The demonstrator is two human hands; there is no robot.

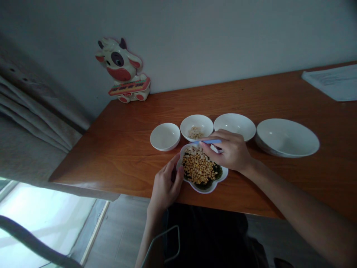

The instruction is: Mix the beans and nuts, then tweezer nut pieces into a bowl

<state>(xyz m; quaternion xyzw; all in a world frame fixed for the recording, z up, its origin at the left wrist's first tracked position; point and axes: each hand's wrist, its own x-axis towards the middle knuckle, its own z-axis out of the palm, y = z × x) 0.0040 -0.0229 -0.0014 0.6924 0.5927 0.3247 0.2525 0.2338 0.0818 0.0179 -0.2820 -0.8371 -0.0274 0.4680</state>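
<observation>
My left hand (166, 182) grips the left rim of a white scalloped bowl (205, 191), thumb on the near side. Yellow split beans (198, 167) fill its middle, with pale flat seeds (195, 150) at the far side and small dark green beans (205, 185) around the edge. Over the bowl's far right side, my right hand (232, 150) is closed on light blue tweezers (211, 141); their tips point left, near the rim, and I cannot tell whether they pinch anything. Just behind stands a white round bowl (197, 116) with a few pale seeds (195, 133) in it.
Beside the seed bowl stand a small white bowl (165, 137) on the left, and another white bowl (235, 123) and a larger one (288, 137) on the right. A cow toy with a keyboard (124, 72) is at the back left of the wooden table (125, 163). Paper (337, 82) lies far right.
</observation>
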